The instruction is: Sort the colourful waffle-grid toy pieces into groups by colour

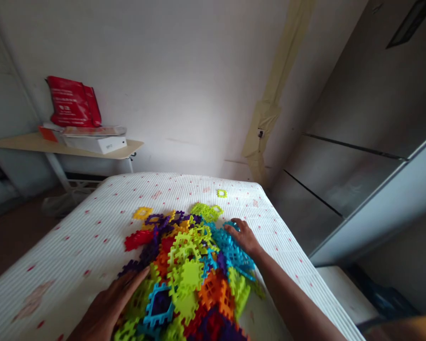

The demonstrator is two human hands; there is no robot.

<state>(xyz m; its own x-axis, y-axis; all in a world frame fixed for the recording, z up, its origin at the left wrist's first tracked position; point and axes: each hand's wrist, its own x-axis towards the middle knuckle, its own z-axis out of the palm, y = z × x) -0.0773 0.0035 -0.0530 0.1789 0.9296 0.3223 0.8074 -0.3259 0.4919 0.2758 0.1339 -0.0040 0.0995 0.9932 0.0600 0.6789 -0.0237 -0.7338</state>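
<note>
A heap of flat plastic interlocking tiles [188, 265] in green, blue, purple, orange, red and yellow lies on a bed with a white striped cover [92, 237]. My left hand [108, 305] rests flat against the heap's near left side, fingers together and touching purple and green tiles. My right hand [244, 235] lies on the heap's far right side, fingers spread over blue tiles. Neither hand grips a tile. One yellow tile [221, 193] lies apart near the bed's far edge.
A small table [57, 148] at the back left carries a white box [95, 143] and a red bag [74, 102]. A wall stands behind the bed. Grey cabinet panels [358, 156] run along the right, with a narrow gap to the bed.
</note>
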